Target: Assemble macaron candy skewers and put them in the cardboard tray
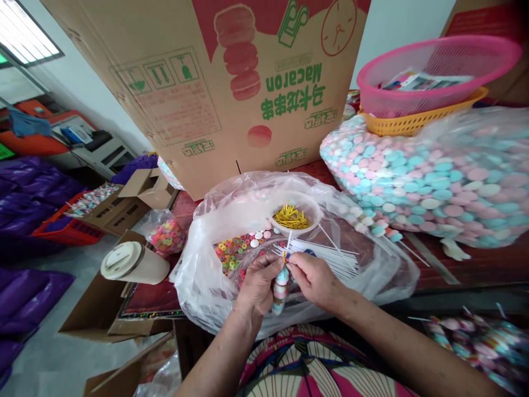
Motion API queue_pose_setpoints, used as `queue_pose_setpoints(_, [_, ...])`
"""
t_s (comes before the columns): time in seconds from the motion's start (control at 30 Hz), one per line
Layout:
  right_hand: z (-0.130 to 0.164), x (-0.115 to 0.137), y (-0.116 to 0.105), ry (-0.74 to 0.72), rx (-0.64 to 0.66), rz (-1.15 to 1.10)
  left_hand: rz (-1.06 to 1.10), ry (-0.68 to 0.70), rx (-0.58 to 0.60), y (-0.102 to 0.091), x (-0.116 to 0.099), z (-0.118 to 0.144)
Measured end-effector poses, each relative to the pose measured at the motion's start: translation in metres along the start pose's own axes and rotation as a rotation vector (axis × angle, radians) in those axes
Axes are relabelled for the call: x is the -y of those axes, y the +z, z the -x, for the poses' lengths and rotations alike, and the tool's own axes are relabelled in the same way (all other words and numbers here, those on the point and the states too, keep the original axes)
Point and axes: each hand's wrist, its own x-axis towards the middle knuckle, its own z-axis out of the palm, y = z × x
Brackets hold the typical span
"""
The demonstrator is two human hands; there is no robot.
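Note:
A candy skewer (280,292) in a clear wrapper, with pastel blue, white and pink discs, hangs tilted between my hands. My left hand (259,282) is closed around the neck of its wrapper. My right hand (313,275) pinches at the same neck, where a bit of gold twist tie (285,256) shows; the fingertips partly hide it. The white stick (290,239) points up past my fingers. Beyond my hands, a white bowl (317,212) holds gold twist ties (291,216). White sticks (330,256) lie beside my right hand, ring-shaped candies (231,251) beyond my left.
A clear plastic sheet (198,275) is bunched around the work spot. Behind stands a large carton (165,71). At right are a big bag of candy discs (433,193), a pink basket (413,99) and finished-looking skewers (483,347). A white lidded cup (152,267) stands left.

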Motion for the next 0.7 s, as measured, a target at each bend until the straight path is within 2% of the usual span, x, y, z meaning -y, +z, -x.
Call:
queue_pose_setpoints(0.1, [-0.007,0.001,-0.006,-0.123,-0.117,0.309,-0.134,0.236,-0.153,0.004,0.003,0.003])
queue_pose_setpoints(0.13, [-0.008,0.004,-0.007,-0.135,-0.15,0.375,-0.166,0.241,-0.198,0.002,0.0,0.005])
queue_pose_setpoints(0.17, [-0.009,0.008,-0.008,-0.161,-0.166,0.404,-0.188,0.185,-0.203,-0.002,-0.007,0.009])
queue_pose_setpoints(0.2, [-0.008,0.012,-0.007,-0.211,-0.153,0.397,-0.194,0.087,-0.161,-0.008,-0.016,0.015])
queue_pose_setpoints(0.27, [-0.007,0.022,-0.005,-0.306,-0.051,0.283,-0.172,-0.091,0.011,-0.026,-0.043,0.028])
queue_pose_setpoints(0.3, [-0.007,0.026,-0.004,-0.288,0.002,0.187,-0.142,-0.047,0.059,-0.036,-0.056,0.036])
queue_pose_setpoints(0.33, [-0.008,0.03,-0.004,-0.207,0.032,0.084,-0.141,0.072,0.047,-0.046,-0.068,0.042])
queue_pose_setpoints(0.37, [-0.009,0.033,-0.005,-0.086,0.038,-0.017,-0.191,0.09,0.08,-0.053,-0.077,0.048])
queue_pose_setpoints(0.43, [-0.011,0.041,-0.007,0.108,0.044,-0.198,-0.266,0.035,0.123,-0.06,-0.083,0.054])
queue_pose_setpoints(0.47, [-0.012,0.046,-0.007,0.125,0.078,-0.272,-0.333,-0.024,0.166,-0.059,-0.081,0.055])
queue_pose_setpoints(0.53, [-0.013,0.054,-0.006,0.109,0.195,-0.391,-0.347,-0.034,0.187,-0.052,-0.07,0.052])
queue_pose_setpoints(0.6, [-0.016,0.059,-0.003,0.2,0.231,-0.48,-0.24,0.062,0.141,-0.043,-0.059,0.047])
queue_pose_setpoints(0.7, [-0.022,0.058,-0.003,0.405,0.148,-0.586,-0.187,0.239,-0.016,-0.036,-0.049,0.039])
